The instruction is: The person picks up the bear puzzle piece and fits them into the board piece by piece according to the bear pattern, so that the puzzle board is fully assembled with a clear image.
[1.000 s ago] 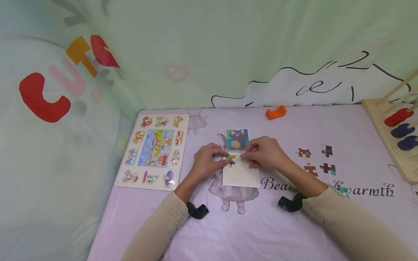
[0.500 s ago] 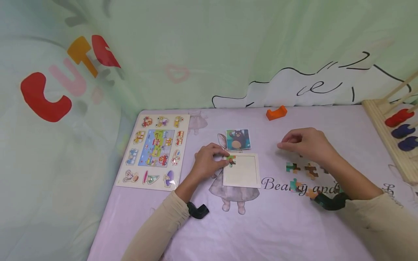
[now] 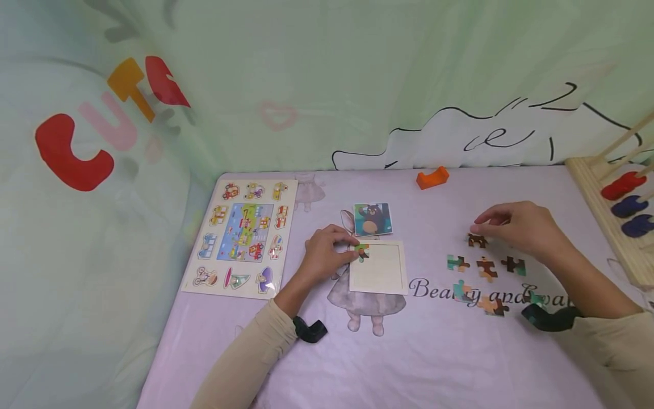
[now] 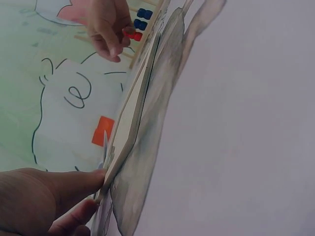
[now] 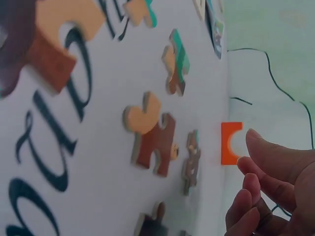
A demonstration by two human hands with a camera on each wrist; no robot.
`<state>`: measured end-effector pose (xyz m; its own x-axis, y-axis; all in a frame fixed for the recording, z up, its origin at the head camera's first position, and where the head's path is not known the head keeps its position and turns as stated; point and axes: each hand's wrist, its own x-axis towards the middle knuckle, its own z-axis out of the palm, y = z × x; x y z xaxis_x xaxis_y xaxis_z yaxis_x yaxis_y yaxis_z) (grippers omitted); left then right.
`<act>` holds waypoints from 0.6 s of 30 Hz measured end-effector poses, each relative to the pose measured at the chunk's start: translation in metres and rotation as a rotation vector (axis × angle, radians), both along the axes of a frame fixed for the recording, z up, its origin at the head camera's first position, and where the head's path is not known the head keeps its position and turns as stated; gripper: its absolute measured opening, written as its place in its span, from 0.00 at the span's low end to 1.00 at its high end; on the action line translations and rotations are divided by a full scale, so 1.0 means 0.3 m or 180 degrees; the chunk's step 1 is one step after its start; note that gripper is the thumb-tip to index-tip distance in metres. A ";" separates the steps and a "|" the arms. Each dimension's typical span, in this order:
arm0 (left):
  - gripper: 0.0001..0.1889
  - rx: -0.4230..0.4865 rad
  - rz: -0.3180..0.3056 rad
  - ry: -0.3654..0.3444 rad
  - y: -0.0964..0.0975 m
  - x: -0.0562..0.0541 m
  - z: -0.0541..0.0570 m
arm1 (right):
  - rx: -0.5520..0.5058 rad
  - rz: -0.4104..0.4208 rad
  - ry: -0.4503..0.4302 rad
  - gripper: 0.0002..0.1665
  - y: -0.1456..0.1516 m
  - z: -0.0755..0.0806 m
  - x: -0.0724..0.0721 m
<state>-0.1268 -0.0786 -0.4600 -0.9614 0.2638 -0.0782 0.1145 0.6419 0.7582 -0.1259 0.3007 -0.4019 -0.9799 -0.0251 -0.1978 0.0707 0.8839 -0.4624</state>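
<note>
A pale square puzzle tray [image 3: 378, 272] lies mid-table with one puzzle piece [image 3: 362, 251] in its upper left corner. My left hand [image 3: 327, 253] pinches the tray's left edge near that corner; the left wrist view shows the thumb [image 4: 88, 183] and fingertips close at the rim. Over the loose pieces on the right, my right hand [image 3: 521, 227] hovers with thumb and index finger slightly apart, holding nothing. Just under those fingertips lies a brown puzzle piece [image 3: 477, 240], seen edge-on in the right wrist view. Behind the tray lies a bear picture card [image 3: 373, 219].
Several loose puzzle pieces [image 3: 487, 268] lie around the printed lettering on the right. A vehicle puzzle board [image 3: 204, 284] rests at the left. An orange U-shaped block [image 3: 432, 178] sits at the back, and a wooden bead frame [image 3: 603, 221] stands at the far right.
My right hand has moved away from the tray, rightward to the loose pieces, and is now above the brown piece. The left hand has stayed at the tray's edge.
</note>
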 end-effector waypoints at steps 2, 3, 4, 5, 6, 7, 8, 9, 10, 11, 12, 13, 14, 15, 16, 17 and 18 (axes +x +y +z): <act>0.09 0.0001 0.0002 0.0000 -0.002 0.000 0.000 | 0.0014 -0.0022 -0.0027 0.25 0.009 -0.012 -0.002; 0.09 0.0006 -0.0001 0.0003 -0.003 0.000 0.001 | 0.0014 -0.0029 -0.0054 0.25 0.013 -0.018 -0.004; 0.10 0.0007 -0.0004 0.0008 -0.004 -0.001 0.001 | 0.0018 -0.0036 -0.0085 0.25 0.017 -0.024 -0.006; 0.10 0.0002 -0.0008 0.0014 -0.004 -0.001 0.000 | 0.0015 -0.0042 -0.0125 0.26 0.021 -0.029 -0.007; 0.10 -0.0001 -0.0014 0.0021 -0.005 -0.002 -0.001 | 0.0012 -0.0042 -0.0163 0.26 0.026 -0.033 -0.008; 0.10 -0.0003 -0.0021 0.0024 -0.006 -0.002 -0.002 | 0.0009 -0.0049 -0.0201 0.27 0.030 -0.037 -0.009; 0.10 -0.0013 -0.0031 0.0030 -0.006 -0.003 -0.003 | 0.0007 -0.0050 -0.0229 0.27 0.034 -0.041 -0.009; 0.10 -0.0019 -0.0040 0.0035 -0.007 -0.004 -0.003 | 0.0005 -0.0044 -0.0254 0.28 0.039 -0.045 -0.010; 0.10 -0.0024 -0.0047 0.0037 -0.007 -0.005 -0.005 | 0.0004 -0.0039 -0.0272 0.28 0.043 -0.049 -0.010; 0.10 -0.0030 -0.0055 0.0035 -0.007 -0.005 -0.006 | 0.0011 -0.0031 -0.0275 0.28 0.047 -0.052 -0.010; 0.10 -0.0029 -0.0063 0.0033 -0.007 -0.006 -0.006 | 0.0010 -0.0019 -0.0281 0.28 0.050 -0.055 -0.010; 0.10 -0.0034 -0.0068 0.0033 -0.007 -0.006 -0.007 | 0.0010 -0.0010 -0.0286 0.28 0.054 -0.058 -0.011; 0.10 -0.0037 -0.0073 0.0038 -0.007 -0.007 -0.007 | 0.0014 0.0001 -0.0287 0.28 0.056 -0.060 -0.011; 0.10 -0.0040 -0.0075 0.0041 -0.006 -0.008 -0.008 | 0.0021 0.0012 -0.0287 0.28 0.059 -0.062 -0.011; 0.10 -0.0044 -0.0076 0.0042 -0.006 -0.009 -0.009 | 0.0027 0.0015 -0.0290 0.28 0.061 -0.065 -0.011; 0.10 -0.0050 -0.0077 0.0043 -0.006 -0.009 -0.009 | 0.0037 0.0023 -0.0289 0.28 0.063 -0.067 -0.012; 0.10 -0.0061 -0.0078 0.0049 -0.006 -0.010 -0.009 | 0.0036 0.0029 -0.0296 0.29 0.066 -0.070 -0.012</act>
<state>-0.1297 -0.0804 -0.4627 -0.9558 0.2859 -0.0685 0.1420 0.6531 0.7439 -0.1296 0.3206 -0.4228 -0.9570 -0.0312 -0.2884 0.1048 0.8898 -0.4442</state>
